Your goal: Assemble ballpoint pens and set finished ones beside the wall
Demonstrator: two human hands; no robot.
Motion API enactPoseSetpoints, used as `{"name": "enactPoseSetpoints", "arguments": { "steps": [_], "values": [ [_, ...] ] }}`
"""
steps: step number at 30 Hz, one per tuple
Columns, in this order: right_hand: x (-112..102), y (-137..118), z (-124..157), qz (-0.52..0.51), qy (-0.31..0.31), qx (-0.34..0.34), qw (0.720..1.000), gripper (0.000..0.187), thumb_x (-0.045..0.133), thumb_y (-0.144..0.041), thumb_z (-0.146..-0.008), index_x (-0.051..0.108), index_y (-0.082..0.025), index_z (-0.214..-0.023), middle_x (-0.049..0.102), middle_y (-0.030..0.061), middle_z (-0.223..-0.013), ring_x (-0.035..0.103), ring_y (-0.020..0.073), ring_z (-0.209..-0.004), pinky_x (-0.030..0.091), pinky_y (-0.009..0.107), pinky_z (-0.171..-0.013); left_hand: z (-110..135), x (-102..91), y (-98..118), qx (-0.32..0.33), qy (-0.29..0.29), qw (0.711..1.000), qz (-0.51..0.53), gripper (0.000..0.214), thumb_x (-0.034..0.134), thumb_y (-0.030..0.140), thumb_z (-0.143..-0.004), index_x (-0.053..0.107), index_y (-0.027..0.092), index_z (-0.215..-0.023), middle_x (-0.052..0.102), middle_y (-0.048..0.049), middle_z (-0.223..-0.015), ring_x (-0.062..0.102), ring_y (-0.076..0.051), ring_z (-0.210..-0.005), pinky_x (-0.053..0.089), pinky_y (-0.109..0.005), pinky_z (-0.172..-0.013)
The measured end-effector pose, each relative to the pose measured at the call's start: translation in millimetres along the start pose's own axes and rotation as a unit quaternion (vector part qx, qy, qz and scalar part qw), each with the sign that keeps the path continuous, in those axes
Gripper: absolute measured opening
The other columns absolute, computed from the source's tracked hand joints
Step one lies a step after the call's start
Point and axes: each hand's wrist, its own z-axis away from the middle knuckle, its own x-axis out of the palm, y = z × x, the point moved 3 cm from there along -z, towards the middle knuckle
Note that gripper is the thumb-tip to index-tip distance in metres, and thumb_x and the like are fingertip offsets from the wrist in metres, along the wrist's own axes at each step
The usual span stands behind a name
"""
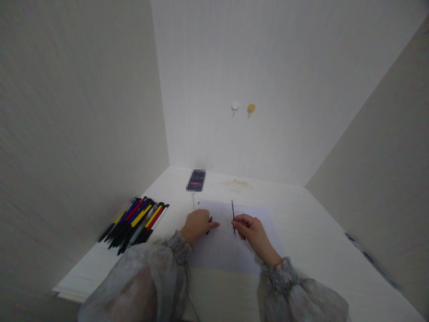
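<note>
My left hand (197, 225) rests on a white sheet of paper (234, 250), fingers curled round a small dark pen part (209, 222) whose tip pokes out. My right hand (252, 231) is closed in a pinch on a thin dark pen refill (233, 213) that stands nearly upright over the sheet. The two hands lie close together, a short gap between them. A pile of several pens (136, 220) with blue, red, yellow and black barrels lies to the left of my left hand.
The white table (318, 241) sits in a corner between pale walls. A small dark blurred card (196, 180) lies beyond the paper. Two round hooks (243, 108), one white and one yellow, hang on the back wall. A dark strip (368, 259) runs along the right edge.
</note>
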Motion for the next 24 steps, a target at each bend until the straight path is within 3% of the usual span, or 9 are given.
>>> {"name": "enactPoseSetpoints", "arguments": {
  "steps": [4,7,9,11,13,15,24],
  "values": [
    [0.0,1.0,-0.1,-0.009,-0.005,-0.002,1.0,0.021,0.056,-0.037,-0.068,0.055,-0.016,-0.067,0.045,-0.005,-0.044,0.036,0.0057,-0.037,0.029,0.019,-0.037,-5.0,2.1,1.2,0.007,-0.02,0.999,0.042,0.028,0.063,0.043,-0.053,0.055,0.016,-0.052,0.055,-0.0036,-0.056,0.053,-0.017,-0.061,0.033,-0.025,-0.056],
    [1.4,1.0,0.5,-0.02,-0.017,-0.001,1.0,0.021,0.057,-0.037,-0.067,0.055,-0.016,-0.068,0.045,-0.005,-0.045,0.037,0.0055,-0.037,0.029,0.019,-0.037,-9.2,-4.0,6.9,0.019,-0.038,0.974,0.221,0.033,0.055,0.046,-0.063,0.055,0.015,-0.054,0.048,0.0002,-0.047,0.045,-0.011,-0.048,0.029,-0.022,-0.048],
    [3.8,2.1,1.2,-0.025,-0.033,0.009,0.999,0.022,0.058,-0.038,-0.066,0.055,-0.016,-0.069,0.045,-0.0053,-0.045,0.037,0.0054,-0.037,0.028,0.019,-0.036,-10.1,-9.4,11.1,0.01,-0.042,0.917,0.397,0.038,0.047,0.05,-0.069,0.056,0.014,-0.063,0.046,0.0024,-0.047,0.038,-0.006,-0.041,0.025,-0.019,-0.042],
    [7.6,3.6,2.2,-0.029,-0.056,0.019,0.998,0.023,0.059,-0.038,-0.065,0.055,-0.016,-0.068,0.046,-0.0053,-0.045,0.036,0.005,-0.036,0.027,0.018,-0.036,-9.8,-13.5,14.1,-0.006,-0.027,0.841,0.541,0.038,0.046,0.051,-0.07,0.055,0.013,-0.073,0.051,0.0019,-0.056,0.035,-0.003,-0.039,0.022,-0.017,-0.038],
    [11.7,4.9,3.5,-0.031,-0.079,0.025,0.996,0.022,0.059,-0.037,-0.064,0.056,-0.016,-0.068,0.049,-0.0043,-0.047,0.036,0.0045,-0.036,0.027,0.018,-0.035,-9.1,-13.6,15.4,-0.032,-0.015,0.781,0.623,0.037,0.05,0.049,-0.069,0.054,0.013,-0.078,0.055,-0.0002,-0.066,0.036,-0.001,-0.04,0.024,-0.015,-0.037],
    [15.1,5.4,4.7,-0.028,-0.098,0.028,0.994,0.021,0.059,-0.036,-0.064,0.057,-0.016,-0.067,0.052,-0.0033,-0.05,0.036,0.004,-0.035,0.027,0.018,-0.035,-8.2,-10.5,16.5,-0.056,-0.018,0.749,0.66,0.035,0.053,0.046,-0.069,0.053,0.013,-0.081,0.057,-0.0015,-0.071,0.039,-0.001,-0.042,0.028,-0.014,-0.038],
    [17.5,3.5,5.5,-0.014,-0.105,0.033,0.994,0.017,0.057,-0.032,-0.066,0.057,-0.015,-0.066,0.05,-0.0044,-0.048,0.034,0.0035,-0.034,0.024,0.018,-0.035,-2.3,-1.8,24.7,-0.056,-0.045,0.725,0.685,0.03,0.052,0.043,-0.072,0.05,0.015,-0.081,0.059,-0.0018,-0.071,0.055,-0.005,-0.055,0.041,-0.014,-0.048]
  ]
}}
